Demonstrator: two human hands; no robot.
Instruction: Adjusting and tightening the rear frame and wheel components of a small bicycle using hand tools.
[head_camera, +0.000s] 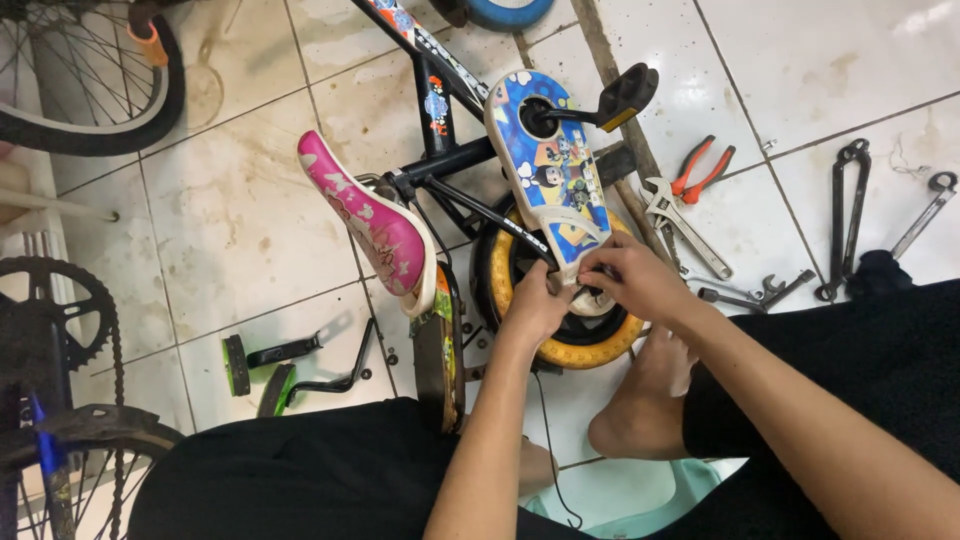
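Down on the tiled floor (250, 220), seen from the head camera, a small child's bike lies on its side in front of a seated person in black clothes with bare feet. Both hands meet at the rear hub of the yellow back wheel (560, 345), just under the lower end of the colourful chain guard (548, 170). The left hand (535, 305) is curled in, its fingertips pinched on a small part at the hub; what that part is cannot be made out. The right hand (632, 278) is bent over the same spot, fingers closed on the tail of the chain guard where it meets the wheel. The two hands are touching or nearly so.

A pink saddle (375, 225) sticks out to the left of the wheel, tilted, with the black frame (440, 100) running up from it. A black pedal (628, 95) stands out above the guard.

Right of the wheel lie tools: red-handled pliers (703, 168), an adjustable wrench (685, 225) just beside them, small spanners (760, 292) near the right forearm, and two longer wrenches (845, 215) further right.

Left of the person's knee, two training-wheel brackets (290, 365) rest on the tiles. A larger bike's wheel (80, 80) fills the top left corner, and a chainring with chain (60, 310) shows at the left edge.
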